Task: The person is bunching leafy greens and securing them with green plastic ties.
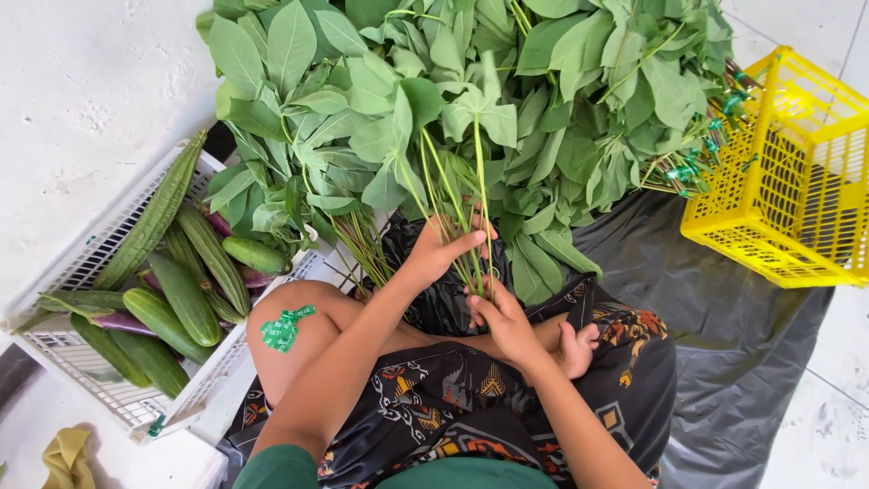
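My left hand (437,247) grips a small bunch of green leafy stalks (453,136) near the middle of the stems. My right hand (501,317) pinches the lower ends of the same stems, just above my lap. A large heap of loose green leaves (561,91) lies on the floor in front of me. On my left knee rests a small pile of green tape ties (284,328). Some bundles at the right of the heap have stem ends bound with green ties (697,167).
A white plastic crate (81,263) at left holds ridged gourds, cucumbers (181,294) and purple eggplants. A yellow plastic basket (797,172) stands at the right. Black plastic sheeting (724,317) covers the white tile floor under the leaves. A yellow cloth (68,457) lies at bottom left.
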